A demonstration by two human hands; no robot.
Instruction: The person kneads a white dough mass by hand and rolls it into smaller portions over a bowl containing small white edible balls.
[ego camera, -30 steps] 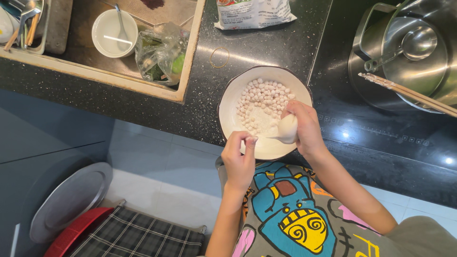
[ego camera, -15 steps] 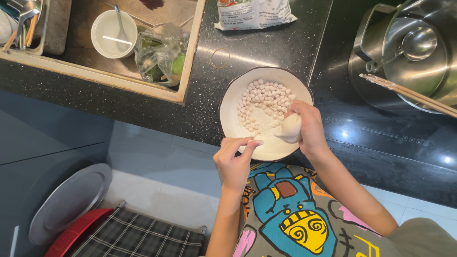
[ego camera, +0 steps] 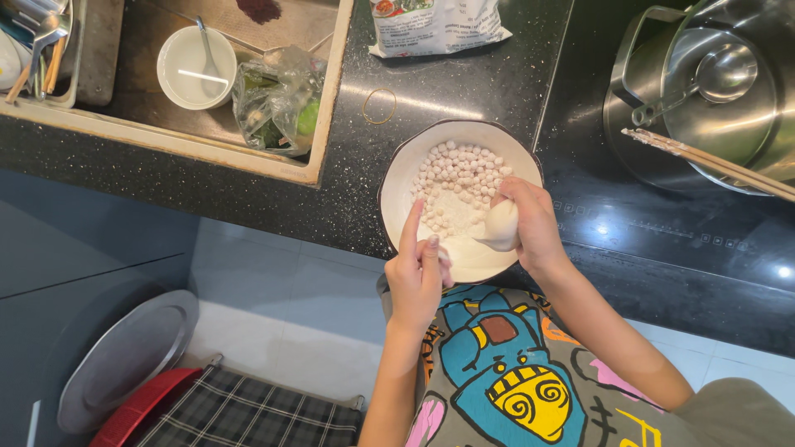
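Observation:
A white plate with a dark rim [ego camera: 399, 178] sits at the counter's front edge, holding several small white dough balls [ego camera: 460, 172] and loose flour. My right hand [ego camera: 534, 225] is closed around a lump of white dough [ego camera: 499, 230] over the plate's near right side. My left hand [ego camera: 416, 276] hovers at the plate's near left rim, index finger raised, thumb and fingers pinched on a small bit of dough.
A sink [ego camera: 325, 124] at the left holds a white bowl with a spoon [ego camera: 195, 66] and a plastic bag of greens [ego camera: 277, 99]. A rubber band [ego camera: 379, 105] and a food packet [ego camera: 437, 25] lie behind the plate. A steel pot [ego camera: 712, 91] with chopsticks stands right.
My left hand has moved up to the plate's rim and its index finger has lifted. The right hand with the dough lump has barely moved.

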